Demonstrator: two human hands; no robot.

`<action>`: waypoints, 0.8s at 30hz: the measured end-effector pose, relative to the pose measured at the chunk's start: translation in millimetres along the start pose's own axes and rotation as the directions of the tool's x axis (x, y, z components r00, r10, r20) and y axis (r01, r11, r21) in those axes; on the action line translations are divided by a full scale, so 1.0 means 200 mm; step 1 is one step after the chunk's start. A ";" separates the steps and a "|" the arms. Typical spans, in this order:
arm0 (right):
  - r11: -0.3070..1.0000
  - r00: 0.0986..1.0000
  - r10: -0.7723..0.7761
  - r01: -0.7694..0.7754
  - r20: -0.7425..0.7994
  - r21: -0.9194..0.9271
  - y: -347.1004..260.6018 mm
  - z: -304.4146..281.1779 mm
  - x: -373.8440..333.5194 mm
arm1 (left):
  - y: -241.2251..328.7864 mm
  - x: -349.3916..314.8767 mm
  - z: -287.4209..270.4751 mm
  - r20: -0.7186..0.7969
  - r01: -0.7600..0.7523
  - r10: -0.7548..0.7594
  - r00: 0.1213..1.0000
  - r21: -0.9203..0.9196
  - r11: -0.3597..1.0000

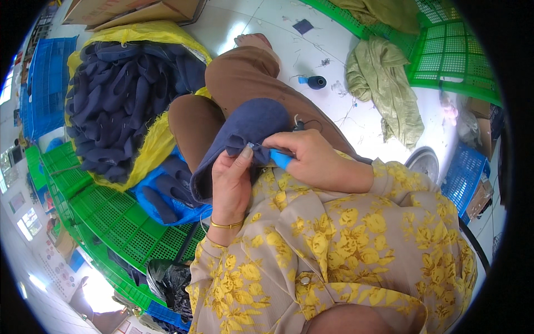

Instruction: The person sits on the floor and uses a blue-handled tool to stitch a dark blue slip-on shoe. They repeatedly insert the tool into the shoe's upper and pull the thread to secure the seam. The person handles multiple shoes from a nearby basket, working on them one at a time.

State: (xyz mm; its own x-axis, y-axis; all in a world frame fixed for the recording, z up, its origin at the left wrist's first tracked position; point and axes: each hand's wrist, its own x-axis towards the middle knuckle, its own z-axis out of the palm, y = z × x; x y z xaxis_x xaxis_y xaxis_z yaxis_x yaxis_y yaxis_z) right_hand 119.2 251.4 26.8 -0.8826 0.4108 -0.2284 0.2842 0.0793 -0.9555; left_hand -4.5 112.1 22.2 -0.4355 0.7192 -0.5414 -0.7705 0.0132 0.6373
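Across my lap lies a navy fabric slip-on shoe [261,114], its rounded end pointing away from me. A small navy fabric bow [236,143] sits on it, with a small pale spot at its middle. My left hand [231,175] is closed, its thumb and fingers pinching the bow from the left. From the right, my right hand [314,158] is closed on the bow's other side, and a blue wrap [281,159] covers one of its fingers. Whether a needle or thread is between the fingers is too small to tell. A small dark object [299,123] rests by my right knuckles.
At the left stands a yellow sack [150,142] full of navy shoes, beside a blue bag [150,183] with more. Green crates [119,222] lie below them. On the floor ahead are a dark thread spool [317,82], an olive sack [384,83] and a green basket [450,53].
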 end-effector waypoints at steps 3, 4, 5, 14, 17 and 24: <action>1.000 1.000 0.013 -0.013 0.011 -0.007 0.01 0.02 0.01 | 0.00 0.00 -0.01 0.019 -0.005 0.005 1.000 -0.003 1.000; 1.000 1.000 -0.018 0.018 -0.004 -0.018 0.03 0.03 0.01 | 0.00 0.00 -0.02 0.029 -0.012 0.012 1.000 -0.005 1.000; 0.998 0.999 -0.050 0.049 -0.020 -0.028 0.06 0.04 0.01 | -0.01 0.00 -0.02 0.039 -0.012 0.012 0.999 -0.004 1.000; 0.992 0.993 -0.102 0.097 -0.054 -0.085 0.11 0.08 0.01 | -0.01 0.00 -0.01 0.029 0.000 0.001 1.000 -0.022 1.000; 0.996 0.999 -0.052 0.051 -0.012 -0.075 0.08 0.06 0.01 | -0.02 0.00 -0.01 0.027 0.005 -0.004 1.000 -0.039 0.999; 1.000 1.000 -0.025 0.025 0.004 -0.009 0.09 0.08 0.00 | -0.03 -0.01 -0.01 0.002 0.012 -0.012 1.000 -0.070 0.997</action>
State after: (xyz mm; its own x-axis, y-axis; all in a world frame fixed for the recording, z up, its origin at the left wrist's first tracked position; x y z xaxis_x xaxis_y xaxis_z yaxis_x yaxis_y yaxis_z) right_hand 118.2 238.2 7.6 -0.8910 0.4053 -0.2048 0.2652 0.0984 -0.9592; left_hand -0.3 108.9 17.5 -0.4249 0.7205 -0.5480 -0.8065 -0.0264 0.5906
